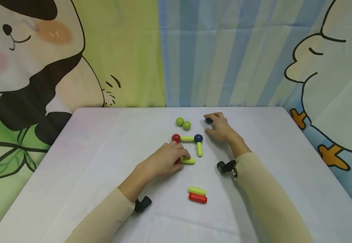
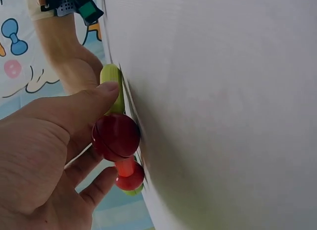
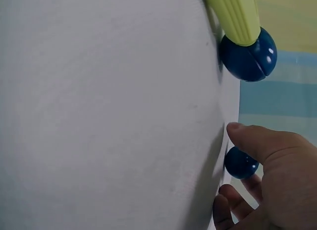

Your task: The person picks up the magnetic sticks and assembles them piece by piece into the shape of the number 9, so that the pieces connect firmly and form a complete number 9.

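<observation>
Left hand (image 1: pixel 164 160) pinching red ball (image 2: pixel 116 137) beside yellow stick (image 1: pixel 188 161) on counter (image 1: pixel 103 162); right hand (image 1: pixel 220 128) curled round blue ball (image 3: pixel 240 163). Best kept low, seating ball squarely against stick end.

red ball (image 1: pixel 176 137), blue ball (image 1: pixel 198 137), white table (image 1: pixel 103 152)

Both arms wear long cream sleeves, with a small black camera unit (image 1: pixel 226 166) strapped under each wrist, hands left bare.
</observation>
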The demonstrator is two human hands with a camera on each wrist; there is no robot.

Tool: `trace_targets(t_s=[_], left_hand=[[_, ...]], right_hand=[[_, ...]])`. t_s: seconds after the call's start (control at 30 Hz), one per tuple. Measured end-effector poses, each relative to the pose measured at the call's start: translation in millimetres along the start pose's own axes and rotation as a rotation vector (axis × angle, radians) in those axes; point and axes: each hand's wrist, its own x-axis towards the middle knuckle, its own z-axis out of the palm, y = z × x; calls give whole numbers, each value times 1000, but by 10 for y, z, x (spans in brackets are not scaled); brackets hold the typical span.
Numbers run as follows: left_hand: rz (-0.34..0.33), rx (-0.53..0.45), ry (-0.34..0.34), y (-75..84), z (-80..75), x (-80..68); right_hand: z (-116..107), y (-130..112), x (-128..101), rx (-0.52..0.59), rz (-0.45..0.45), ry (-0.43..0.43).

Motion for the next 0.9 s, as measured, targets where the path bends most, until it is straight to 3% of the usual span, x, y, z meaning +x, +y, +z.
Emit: trace_targets(t_s=[0.17,0.33,0.57,0.73,0.9], left_hand=[[-27,71,7,36,14,68],[-42,83,1,73,37,116],[-81,13,17,50,65,89],[-86,-70,37,36,61,63],[-81,-92,50,26,46,56]], right_hand=[[-24,55,-59,-1,-3,18],[-40,101,-176,-9,-43,4],[-54,94,-335,5,-88,-18],[-48,46,-475,0,-108,-15],[-19,18,-607,7,-140,-21]])
